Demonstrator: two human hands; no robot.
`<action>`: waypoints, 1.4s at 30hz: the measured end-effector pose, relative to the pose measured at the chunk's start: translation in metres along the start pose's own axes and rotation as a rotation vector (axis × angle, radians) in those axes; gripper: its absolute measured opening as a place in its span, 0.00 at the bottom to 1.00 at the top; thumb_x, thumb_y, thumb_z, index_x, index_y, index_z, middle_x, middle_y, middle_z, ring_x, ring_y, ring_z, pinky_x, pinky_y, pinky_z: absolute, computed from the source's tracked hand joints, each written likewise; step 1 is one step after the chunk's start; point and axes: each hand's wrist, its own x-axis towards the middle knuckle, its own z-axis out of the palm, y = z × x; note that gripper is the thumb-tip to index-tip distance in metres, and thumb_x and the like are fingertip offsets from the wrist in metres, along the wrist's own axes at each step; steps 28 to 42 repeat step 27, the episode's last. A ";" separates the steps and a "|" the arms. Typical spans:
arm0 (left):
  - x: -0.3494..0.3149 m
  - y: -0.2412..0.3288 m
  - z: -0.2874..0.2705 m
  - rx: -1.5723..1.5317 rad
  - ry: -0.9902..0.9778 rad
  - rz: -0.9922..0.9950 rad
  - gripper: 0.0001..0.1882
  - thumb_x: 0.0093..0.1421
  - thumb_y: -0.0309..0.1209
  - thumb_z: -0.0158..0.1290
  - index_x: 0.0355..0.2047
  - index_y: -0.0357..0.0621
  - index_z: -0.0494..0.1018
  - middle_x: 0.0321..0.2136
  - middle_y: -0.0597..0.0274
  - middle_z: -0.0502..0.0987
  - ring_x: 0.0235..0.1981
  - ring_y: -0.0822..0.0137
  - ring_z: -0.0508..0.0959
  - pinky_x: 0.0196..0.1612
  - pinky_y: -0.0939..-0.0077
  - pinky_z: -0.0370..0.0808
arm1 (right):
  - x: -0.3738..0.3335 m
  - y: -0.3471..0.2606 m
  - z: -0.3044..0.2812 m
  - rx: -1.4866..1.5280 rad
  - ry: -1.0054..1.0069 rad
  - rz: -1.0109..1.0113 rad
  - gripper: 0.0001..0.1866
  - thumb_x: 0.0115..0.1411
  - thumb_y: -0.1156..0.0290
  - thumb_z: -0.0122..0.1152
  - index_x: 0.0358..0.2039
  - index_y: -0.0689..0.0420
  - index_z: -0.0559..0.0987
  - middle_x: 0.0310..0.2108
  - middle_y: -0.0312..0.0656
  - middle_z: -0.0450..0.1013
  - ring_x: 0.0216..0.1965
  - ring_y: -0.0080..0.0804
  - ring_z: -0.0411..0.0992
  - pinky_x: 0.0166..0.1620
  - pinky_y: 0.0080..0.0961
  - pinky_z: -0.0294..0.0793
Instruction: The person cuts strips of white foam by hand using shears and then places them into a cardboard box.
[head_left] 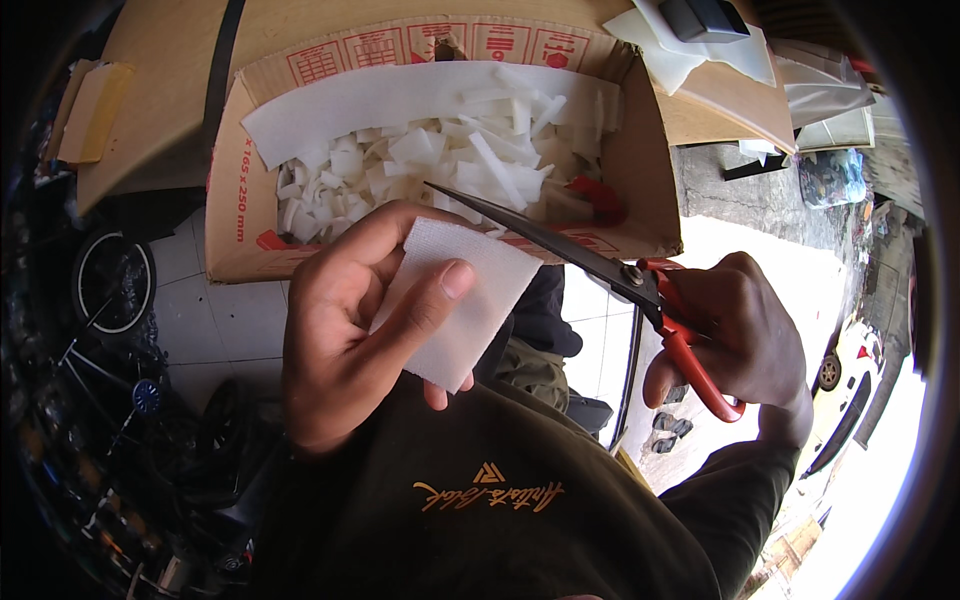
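My left hand (345,325) pinches a small white four-sided piece of fabric-like sheet (475,300), thumb on top and fingers behind it. To the right, my right hand (745,325) is wrapped round the red handles of a pair of scissors (640,275). The dark blades look closed and point up and left, passing just above the piece's upper corner. Behind both hands stands a cardboard box (228,190) with many white offcuts (440,150) inside. A long white strip (370,95) leans along its far wall.
The box sits against a wooden table (160,110). White sheets (660,50) and a dark block (705,18) lie at the far right. A yellowish block (105,110) is at the far left. Below left is a bicycle wheel (115,282); a white car (848,390) stands outside at right.
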 end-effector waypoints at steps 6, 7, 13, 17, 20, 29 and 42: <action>0.001 -0.001 0.002 -0.045 0.111 0.069 0.10 0.62 0.27 0.51 0.37 0.30 0.69 0.24 0.54 0.77 0.17 0.70 0.77 0.15 0.83 0.71 | -0.004 -0.006 -0.018 -0.083 -0.393 0.274 0.60 0.18 0.31 0.63 0.48 0.67 0.70 0.31 0.43 0.69 0.28 0.37 0.66 0.34 0.31 0.65; 0.002 -0.002 0.003 -0.018 0.139 0.089 0.11 0.62 0.28 0.51 0.37 0.29 0.68 0.24 0.52 0.77 0.16 0.69 0.77 0.14 0.82 0.71 | -0.005 -0.006 -0.018 -0.068 -0.377 0.271 0.61 0.18 0.31 0.63 0.48 0.68 0.70 0.33 0.44 0.69 0.29 0.37 0.67 0.35 0.31 0.65; 0.004 -0.008 0.011 0.008 0.187 0.151 0.13 0.62 0.30 0.50 0.37 0.28 0.67 0.24 0.47 0.77 0.14 0.64 0.78 0.12 0.80 0.73 | -0.009 -0.003 -0.008 -0.045 -0.263 0.191 0.61 0.15 0.32 0.65 0.47 0.67 0.71 0.30 0.42 0.70 0.27 0.35 0.65 0.34 0.30 0.63; 0.005 -0.008 0.013 0.008 0.182 0.141 0.13 0.62 0.30 0.50 0.38 0.27 0.67 0.25 0.46 0.78 0.15 0.64 0.78 0.13 0.80 0.73 | 0.002 -0.008 -0.011 -0.082 -0.347 0.199 0.58 0.14 0.37 0.70 0.44 0.66 0.71 0.26 0.37 0.69 0.25 0.33 0.63 0.32 0.29 0.61; 0.004 -0.009 0.011 0.009 0.210 0.135 0.13 0.62 0.30 0.50 0.38 0.27 0.67 0.25 0.46 0.78 0.15 0.64 0.78 0.13 0.80 0.74 | 0.007 -0.001 -0.003 -0.031 -0.045 -0.113 0.40 0.26 0.39 0.74 0.25 0.62 0.70 0.13 0.34 0.60 0.13 0.31 0.58 0.21 0.29 0.55; 0.004 -0.005 0.011 0.014 0.205 0.101 0.14 0.62 0.30 0.50 0.39 0.27 0.67 0.25 0.46 0.78 0.16 0.63 0.79 0.14 0.79 0.75 | 0.002 0.001 0.004 -0.016 0.228 -0.283 0.31 0.35 0.46 0.77 0.15 0.60 0.69 0.07 0.33 0.56 0.07 0.30 0.57 0.16 0.28 0.51; 0.004 -0.005 0.011 0.014 0.205 0.101 0.14 0.62 0.30 0.50 0.39 0.27 0.67 0.25 0.46 0.78 0.16 0.63 0.79 0.14 0.79 0.75 | 0.002 0.001 0.004 -0.016 0.228 -0.283 0.31 0.35 0.46 0.77 0.15 0.60 0.69 0.07 0.33 0.56 0.07 0.30 0.57 0.16 0.28 0.51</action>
